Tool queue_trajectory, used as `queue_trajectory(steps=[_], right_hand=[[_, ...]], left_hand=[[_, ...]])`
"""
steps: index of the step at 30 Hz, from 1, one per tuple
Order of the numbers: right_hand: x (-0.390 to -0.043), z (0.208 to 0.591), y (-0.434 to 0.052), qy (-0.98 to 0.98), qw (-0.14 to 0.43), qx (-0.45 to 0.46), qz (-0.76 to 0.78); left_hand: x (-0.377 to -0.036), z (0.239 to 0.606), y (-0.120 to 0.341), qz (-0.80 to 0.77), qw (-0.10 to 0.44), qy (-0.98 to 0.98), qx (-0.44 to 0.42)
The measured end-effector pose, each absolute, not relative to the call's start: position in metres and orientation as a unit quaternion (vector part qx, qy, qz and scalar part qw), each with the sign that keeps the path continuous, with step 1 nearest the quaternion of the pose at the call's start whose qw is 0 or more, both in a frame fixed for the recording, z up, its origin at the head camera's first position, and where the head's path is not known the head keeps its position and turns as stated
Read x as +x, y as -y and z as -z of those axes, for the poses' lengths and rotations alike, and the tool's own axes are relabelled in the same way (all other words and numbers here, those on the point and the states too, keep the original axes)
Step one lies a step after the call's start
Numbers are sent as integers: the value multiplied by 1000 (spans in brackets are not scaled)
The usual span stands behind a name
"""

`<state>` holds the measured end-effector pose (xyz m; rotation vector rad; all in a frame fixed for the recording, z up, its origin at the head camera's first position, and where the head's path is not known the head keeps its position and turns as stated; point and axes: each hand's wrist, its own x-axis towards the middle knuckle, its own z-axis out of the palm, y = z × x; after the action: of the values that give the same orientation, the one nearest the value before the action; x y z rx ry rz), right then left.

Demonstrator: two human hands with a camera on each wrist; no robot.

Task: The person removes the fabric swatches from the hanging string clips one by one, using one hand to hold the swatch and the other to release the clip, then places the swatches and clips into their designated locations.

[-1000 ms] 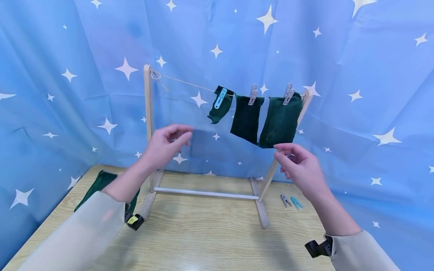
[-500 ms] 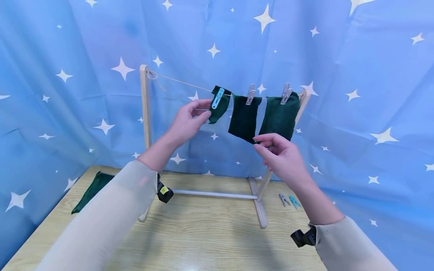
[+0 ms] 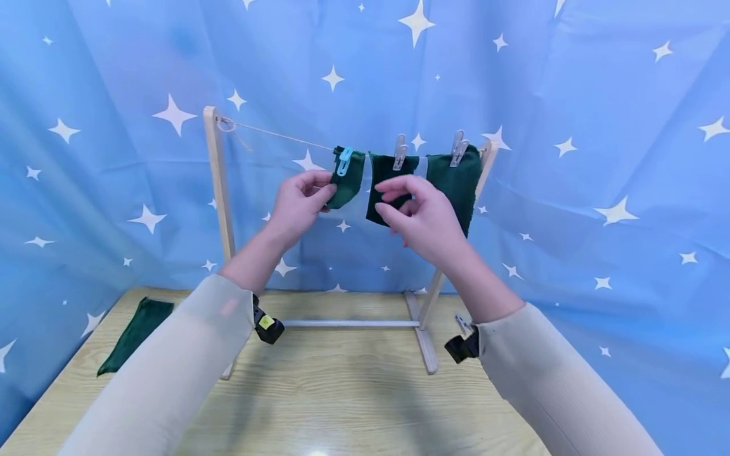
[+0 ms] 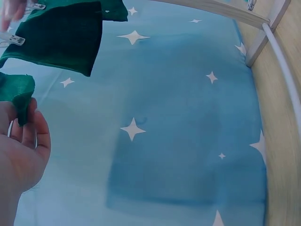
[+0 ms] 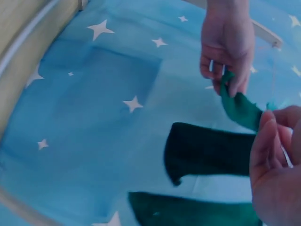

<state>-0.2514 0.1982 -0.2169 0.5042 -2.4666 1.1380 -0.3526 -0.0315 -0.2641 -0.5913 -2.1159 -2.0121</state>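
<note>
A small dark green cloth [image 3: 350, 190] hangs on the cord [image 3: 274, 133] under a light blue clothespin [image 3: 345, 162]. My left hand [image 3: 299, 201] pinches its lower left edge between thumb and fingers; the left wrist view shows the cloth [image 4: 16, 89] bunched there. My right hand [image 3: 424, 215] hovers in front of the middle green cloth [image 3: 383, 171], fingers loosely bent, thumb and fingertips apart with nothing between them. That cloth hangs from a clear clothespin [image 3: 400, 155], partly hidden by the hand. Another green cloth [image 3: 456, 190] hangs at the right under a second clear clothespin [image 3: 459, 152].
The cord runs between a left wooden post [image 3: 219, 177] and a right post [image 3: 486, 166], joined low down by a white bar [image 3: 348, 323]. One more green cloth [image 3: 137, 329] lies on the table at left. A grey clothespin [image 3: 463, 324] shows beside the right sleeve.
My left hand has risen to the small cloth and taken its edge; the cloth and its blue clothespin have turned. My right hand has moved left and up, across the middle cloth.
</note>
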Motion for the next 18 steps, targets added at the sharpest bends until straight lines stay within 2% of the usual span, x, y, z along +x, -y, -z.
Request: queue_trajectory(steps=[8,18], right_hand=[[-268,187,-164,873,241,215,-365],[-280,159,-138,907,201,190,-316]], left_hand=[[-347,270,32,677,81,702,-207],[-342,275,36,675,73,700,-222]])
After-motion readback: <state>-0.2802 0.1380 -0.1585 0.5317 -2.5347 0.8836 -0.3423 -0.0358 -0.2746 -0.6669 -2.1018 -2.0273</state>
